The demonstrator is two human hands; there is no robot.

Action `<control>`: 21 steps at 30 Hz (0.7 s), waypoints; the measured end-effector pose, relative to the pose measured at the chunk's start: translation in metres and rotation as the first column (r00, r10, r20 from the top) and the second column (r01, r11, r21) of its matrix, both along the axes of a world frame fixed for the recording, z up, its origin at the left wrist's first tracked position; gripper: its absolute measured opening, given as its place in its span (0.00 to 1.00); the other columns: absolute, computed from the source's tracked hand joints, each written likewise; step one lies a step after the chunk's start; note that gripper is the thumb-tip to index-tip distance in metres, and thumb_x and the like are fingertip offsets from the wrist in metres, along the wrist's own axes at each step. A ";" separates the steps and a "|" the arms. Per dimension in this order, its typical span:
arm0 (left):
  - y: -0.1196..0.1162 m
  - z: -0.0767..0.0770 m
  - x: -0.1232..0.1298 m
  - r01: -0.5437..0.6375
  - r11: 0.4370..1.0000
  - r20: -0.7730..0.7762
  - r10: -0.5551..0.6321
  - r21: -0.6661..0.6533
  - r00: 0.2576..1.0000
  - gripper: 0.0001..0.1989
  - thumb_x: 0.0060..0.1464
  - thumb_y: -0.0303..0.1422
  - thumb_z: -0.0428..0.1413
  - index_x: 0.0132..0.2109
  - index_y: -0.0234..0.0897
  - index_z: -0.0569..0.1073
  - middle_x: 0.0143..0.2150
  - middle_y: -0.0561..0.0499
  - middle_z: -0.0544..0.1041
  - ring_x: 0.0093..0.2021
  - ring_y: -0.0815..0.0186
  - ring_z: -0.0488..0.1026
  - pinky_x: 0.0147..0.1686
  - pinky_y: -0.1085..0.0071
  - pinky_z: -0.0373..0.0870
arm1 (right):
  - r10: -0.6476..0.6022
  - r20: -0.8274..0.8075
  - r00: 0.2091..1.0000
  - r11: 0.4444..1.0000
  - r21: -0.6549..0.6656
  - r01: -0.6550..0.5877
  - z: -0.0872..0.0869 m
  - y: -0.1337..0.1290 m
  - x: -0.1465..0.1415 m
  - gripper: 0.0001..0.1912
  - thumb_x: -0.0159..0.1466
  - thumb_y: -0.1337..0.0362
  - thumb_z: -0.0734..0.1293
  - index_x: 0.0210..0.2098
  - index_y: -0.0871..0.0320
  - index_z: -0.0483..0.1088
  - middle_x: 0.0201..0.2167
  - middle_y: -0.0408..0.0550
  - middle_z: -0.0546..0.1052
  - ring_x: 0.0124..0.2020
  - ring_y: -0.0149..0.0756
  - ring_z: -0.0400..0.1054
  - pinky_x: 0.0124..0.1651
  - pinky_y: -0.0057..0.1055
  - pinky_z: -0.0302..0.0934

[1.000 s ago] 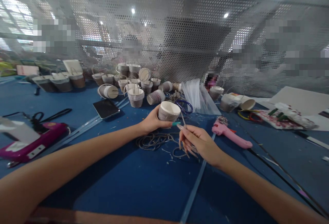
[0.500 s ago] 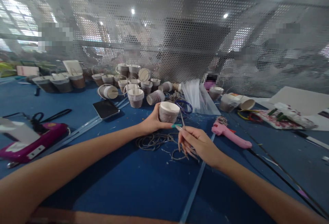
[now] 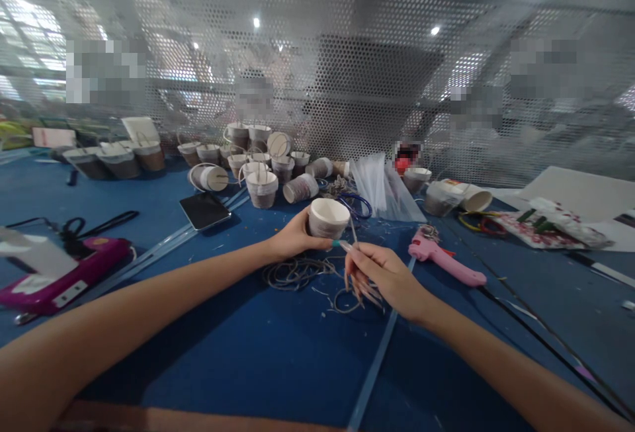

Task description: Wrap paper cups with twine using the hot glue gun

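Note:
My left hand (image 3: pixel 296 232) is wrapped round a small white paper cup (image 3: pixel 328 219) from the left, its thumb beneath the near side. The cup tilts slightly, its open mouth toward me, and greyish wrapping covers its outside. My right hand (image 3: pixel 373 273) is closed in a pinch just right of the cup, on a thin grey cord (image 3: pixel 352 228) that runs up beside the cup wall. The right fingertips almost meet the left thumb's green nail. Below both hands, a loose coil of grey cord (image 3: pixel 297 274) lies on the blue table (image 3: pixel 238 359).
Several wrapped cups with handles (image 3: pixel 262 188) stand and lie toward the back. A pink glue gun (image 3: pixel 449 261) rests at right, its cable trailing forward. At left are a phone (image 3: pixel 204 210) and a purple power strip (image 3: pixel 94 266). Clear plastic sleeves (image 3: pixel 384 187) lean near a perforated metal screen (image 3: pixel 317 75).
The cup has shifted slightly to the right in my left hand. My right hand stays nearly in place, still pinching the cord.

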State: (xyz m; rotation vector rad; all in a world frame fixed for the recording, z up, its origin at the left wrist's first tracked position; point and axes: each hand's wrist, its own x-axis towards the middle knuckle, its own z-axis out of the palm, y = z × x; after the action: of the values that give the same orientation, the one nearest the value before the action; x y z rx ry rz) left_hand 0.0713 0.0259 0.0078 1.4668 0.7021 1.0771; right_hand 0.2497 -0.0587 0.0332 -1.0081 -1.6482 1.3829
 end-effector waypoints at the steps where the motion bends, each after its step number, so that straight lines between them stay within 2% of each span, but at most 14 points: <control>1: 0.000 0.000 0.000 -0.004 1.000 0.004 0.004 0.007 1.000 0.34 0.30 0.26 0.69 0.48 0.36 0.68 0.48 0.44 0.75 0.53 0.51 0.69 0.57 0.54 0.61 | 0.000 -0.001 1.000 1.000 -0.004 0.000 0.000 0.000 0.000 0.23 0.60 0.43 0.62 0.24 0.57 0.64 0.12 0.34 0.58 0.14 0.24 0.52 0.20 0.25 0.58; 6: 0.000 -0.002 0.000 -0.010 1.000 0.027 0.009 0.029 1.000 0.33 0.29 0.27 0.69 0.47 0.36 0.69 0.49 0.45 0.75 0.53 0.52 0.69 0.57 0.55 0.61 | 0.010 0.003 1.000 1.000 -0.002 -0.010 0.000 -0.001 0.000 0.24 0.61 0.43 0.62 0.24 0.57 0.64 0.13 0.34 0.58 0.14 0.24 0.55 0.21 0.26 0.59; 11: 0.003 -0.005 0.001 0.002 1.000 -0.014 -0.001 0.027 1.000 0.35 0.32 0.30 0.69 0.50 0.36 0.65 0.51 0.43 0.72 0.55 0.51 0.67 0.57 0.53 0.61 | 0.018 -0.001 1.000 1.000 0.002 -0.018 -0.002 -0.001 -0.001 0.23 0.62 0.45 0.62 0.24 0.58 0.64 0.14 0.35 0.59 0.14 0.24 0.56 0.21 0.25 0.59; 15: 0.002 -0.004 -0.001 0.006 0.996 -0.076 0.000 0.083 0.997 0.39 0.32 0.30 0.69 0.53 0.37 0.61 0.54 0.43 0.69 0.59 0.49 0.63 0.59 0.52 0.58 | 0.029 -0.010 1.000 0.999 0.013 -0.029 -0.003 -0.001 -0.001 0.23 0.62 0.45 0.61 0.24 0.59 0.65 0.13 0.35 0.60 0.14 0.23 0.57 0.20 0.24 0.58; 21: -0.001 -0.004 -0.003 0.069 0.997 -0.062 -0.070 -0.022 0.996 0.36 0.36 0.31 0.66 0.54 0.37 0.62 0.53 0.44 0.70 0.60 0.49 0.62 0.59 0.54 0.58 | 0.021 -0.027 0.999 1.000 0.002 -0.021 -0.003 -0.001 0.000 0.23 0.61 0.45 0.62 0.24 0.59 0.65 0.14 0.35 0.60 0.14 0.23 0.57 0.20 0.23 0.58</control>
State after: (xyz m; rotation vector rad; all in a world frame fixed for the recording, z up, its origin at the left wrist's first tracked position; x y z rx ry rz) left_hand 0.0681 0.0245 0.0037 1.5022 0.6990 0.9717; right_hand 0.2498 -0.0594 0.0301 -0.9702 -1.6441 1.4025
